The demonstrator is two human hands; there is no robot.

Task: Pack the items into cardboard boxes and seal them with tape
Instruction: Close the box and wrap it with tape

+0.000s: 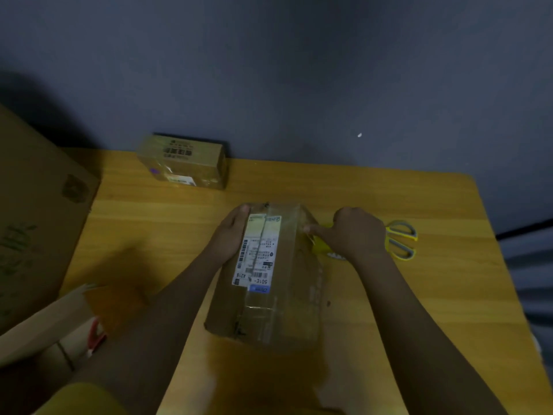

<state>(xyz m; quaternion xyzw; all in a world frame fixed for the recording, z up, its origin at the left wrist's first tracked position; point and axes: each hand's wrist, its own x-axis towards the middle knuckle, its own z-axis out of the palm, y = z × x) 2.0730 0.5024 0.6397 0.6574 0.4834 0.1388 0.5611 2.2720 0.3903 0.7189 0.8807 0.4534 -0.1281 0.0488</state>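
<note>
A closed cardboard box (269, 280) lies lengthwise in the middle of the wooden worktop (419, 295), its long axis running away from the person. The left hand (230, 235) lies flat against the box's far left edge, fingers straight and pressing along the top beside the shipping label (257, 253). The right hand (353, 232) sits just beside the box's far right edge; its fingers are curled, and the thumb and forefinger pinch something at the box's edge, seemingly clear tape, though the blur makes this unsure. Under that hand shows a yellow tape roll (321, 248), touching or just beside the box wall. Clear tape already glints in a band across the box top.

The white label carries barcodes and small print too blurred to read; larger characters, seen upside down, read "501E-" and "A218", with a blue strip at the label's near end.

Yellow-and-grey scissors (401, 239) lie on the worktop just right of the right hand. A smaller taped box (182, 161) with a dark printed mark and a label stands at the far edge against the grey wall. A large cardboard carton (36, 205) with faint green print stands at the left, and an open flap (45, 322) with something red (95, 335) beside it shows at lower left
</note>
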